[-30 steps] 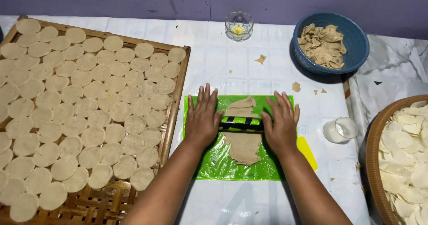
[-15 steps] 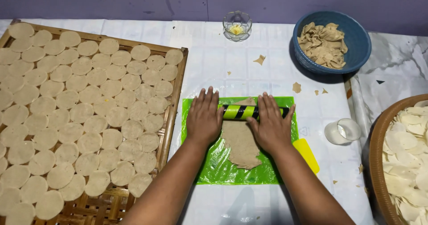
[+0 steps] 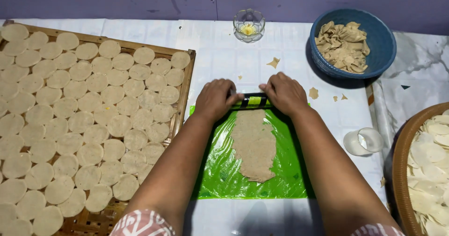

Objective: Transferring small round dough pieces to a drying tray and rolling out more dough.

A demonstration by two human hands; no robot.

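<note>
A flattened strip of brownish dough (image 3: 255, 145) lies on a green plastic sheet (image 3: 220, 175) on the white table. At the sheet's far edge a dark rolling pin with yellow-green stripes (image 3: 251, 101) rests across the dough's far end. My left hand (image 3: 216, 99) curls over its left end and my right hand (image 3: 284, 93) over its right end. Both forearms stretch along either side of the dough.
A woven bamboo tray (image 3: 184, 95) at left holds several round dough discs. A blue bowl (image 3: 381, 42) of dough scraps stands at far right, a small glass dish (image 3: 249, 25) at the back. A white ring cutter (image 3: 364, 141) and a brown basket (image 3: 402, 170) of discs sit at right.
Both hands pushed the rolling pin away from me, from mid-sheet to its far edge. The dough is longer and thinner. My fingers went from flat to curled over the pin.
</note>
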